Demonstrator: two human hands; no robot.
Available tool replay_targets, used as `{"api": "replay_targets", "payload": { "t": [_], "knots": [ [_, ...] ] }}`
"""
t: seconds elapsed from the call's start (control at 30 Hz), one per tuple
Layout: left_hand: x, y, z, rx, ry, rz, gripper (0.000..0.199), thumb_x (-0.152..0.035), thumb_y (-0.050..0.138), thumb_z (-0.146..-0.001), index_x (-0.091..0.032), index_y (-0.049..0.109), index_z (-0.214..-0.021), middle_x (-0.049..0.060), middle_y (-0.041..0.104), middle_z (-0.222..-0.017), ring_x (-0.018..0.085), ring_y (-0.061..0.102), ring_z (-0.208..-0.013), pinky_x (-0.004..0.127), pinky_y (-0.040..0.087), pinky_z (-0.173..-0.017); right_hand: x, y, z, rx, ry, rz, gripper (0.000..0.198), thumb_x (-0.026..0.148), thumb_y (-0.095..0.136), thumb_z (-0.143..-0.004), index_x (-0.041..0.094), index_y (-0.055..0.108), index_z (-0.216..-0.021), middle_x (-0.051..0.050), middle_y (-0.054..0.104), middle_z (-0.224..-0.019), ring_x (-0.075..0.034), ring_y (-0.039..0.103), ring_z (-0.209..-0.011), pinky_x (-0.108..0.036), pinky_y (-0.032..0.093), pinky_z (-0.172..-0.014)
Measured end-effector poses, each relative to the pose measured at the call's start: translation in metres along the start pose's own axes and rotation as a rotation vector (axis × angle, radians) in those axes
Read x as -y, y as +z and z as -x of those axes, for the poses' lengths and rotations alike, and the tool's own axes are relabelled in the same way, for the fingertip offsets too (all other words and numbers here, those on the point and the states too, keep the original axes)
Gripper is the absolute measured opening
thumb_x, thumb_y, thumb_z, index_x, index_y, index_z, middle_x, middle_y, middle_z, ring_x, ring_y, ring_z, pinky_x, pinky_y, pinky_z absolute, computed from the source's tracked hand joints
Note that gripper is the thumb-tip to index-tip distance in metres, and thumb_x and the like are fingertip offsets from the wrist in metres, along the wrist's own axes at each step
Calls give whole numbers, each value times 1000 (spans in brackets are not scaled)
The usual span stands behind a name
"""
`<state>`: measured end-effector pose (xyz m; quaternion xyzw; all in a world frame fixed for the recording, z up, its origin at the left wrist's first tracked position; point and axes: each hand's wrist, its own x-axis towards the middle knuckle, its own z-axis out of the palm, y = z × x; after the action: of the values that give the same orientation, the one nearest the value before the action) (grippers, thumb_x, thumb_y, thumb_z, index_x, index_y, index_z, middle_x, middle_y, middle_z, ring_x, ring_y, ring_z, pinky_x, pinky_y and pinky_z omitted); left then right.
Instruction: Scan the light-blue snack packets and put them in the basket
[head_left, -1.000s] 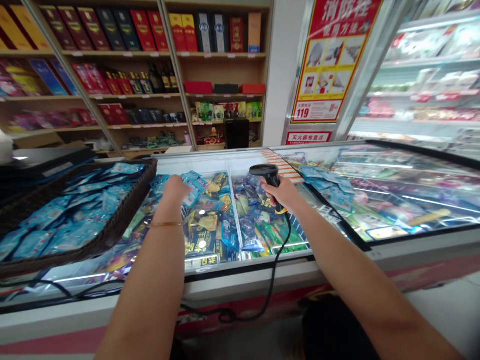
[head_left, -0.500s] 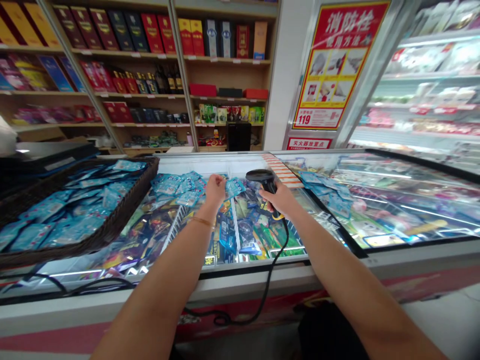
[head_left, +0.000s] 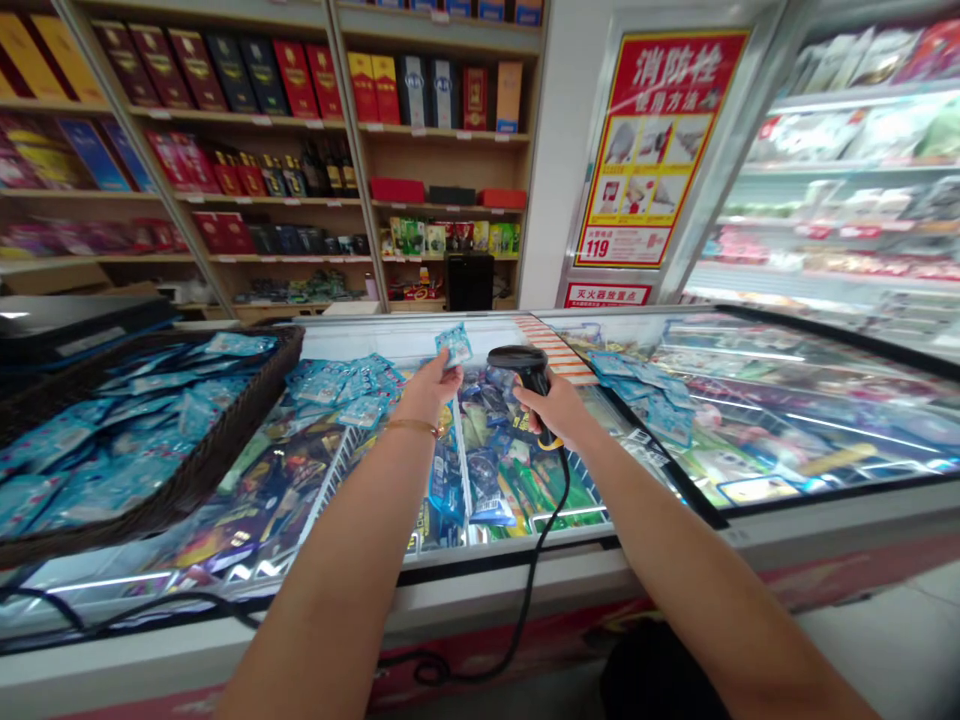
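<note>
My left hand (head_left: pixel 430 388) grips a small blue packet (head_left: pixel 455 344) by its lower edge, raised over the freezer's glass top. To its right, my right hand (head_left: pixel 553 405) is wrapped around the handle of a black barcode scanner (head_left: pixel 519 358), whose head points left toward the packet. A dark cable (head_left: pixel 537 560) runs down from the scanner's handle. Just left of my left hand lies a loose pile of similar blue packets (head_left: pixel 341 385) on the glass. Another group of blue packets (head_left: pixel 649 390) rests on the glass to the right of the scanner.
A brown woven basket (head_left: pixel 247 440) full of blue packets stands at the left. The chest freezer (head_left: pixel 480 555) spans the front, with bagged goods beneath its glass. An orange-striped strip (head_left: pixel 559 350) lies behind the scanner. Shelves (head_left: pixel 442 150) of boxes stand behind.
My left hand has lifted the blue packet, which now stands tilted up beside the scanner head. My right hand still holds the scanner in nearly the same place. The view has shifted slightly.
</note>
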<state>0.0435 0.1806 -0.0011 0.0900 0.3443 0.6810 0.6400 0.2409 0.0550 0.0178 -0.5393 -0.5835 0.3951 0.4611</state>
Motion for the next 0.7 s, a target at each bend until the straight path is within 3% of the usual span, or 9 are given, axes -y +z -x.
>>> {"api": "replay_targets", "payload": {
  "t": [0.1,0.27,0.43,0.7],
  "knots": [
    [13,-5,4,-53,103,-62,23,-5,77,-86,-20,59,-83,-4,61,-72,7,60,-64,19,57,-69,-1,0,0,0,-10,8,13,21,68,-91,22,56,-95,7,58,-61,-10,53,-37,-23,43,-39],
    [24,-15,4,3,278,-158,18,-5,76,-82,-19,66,-85,-2,70,-83,11,71,-87,32,59,-96,-4,2,2,3,-24,105,17,25,72,-90,23,55,-95,6,60,-57,-12,55,-38,-23,42,-40],
    [26,-20,-2,45,380,-282,20,-13,80,-78,-18,69,-93,-1,72,-78,14,74,-86,33,62,-91,0,4,8,17,0,188,19,26,75,-89,22,56,-90,7,54,-47,-14,55,-38,-22,40,-41],
    [29,-18,-2,27,384,-322,18,-10,75,-75,-18,67,-89,2,74,-79,22,76,-99,41,60,-97,-2,4,5,24,-7,204,14,27,71,-90,22,58,-92,6,55,-47,-15,56,-39,-23,43,-43]
  ]
}}
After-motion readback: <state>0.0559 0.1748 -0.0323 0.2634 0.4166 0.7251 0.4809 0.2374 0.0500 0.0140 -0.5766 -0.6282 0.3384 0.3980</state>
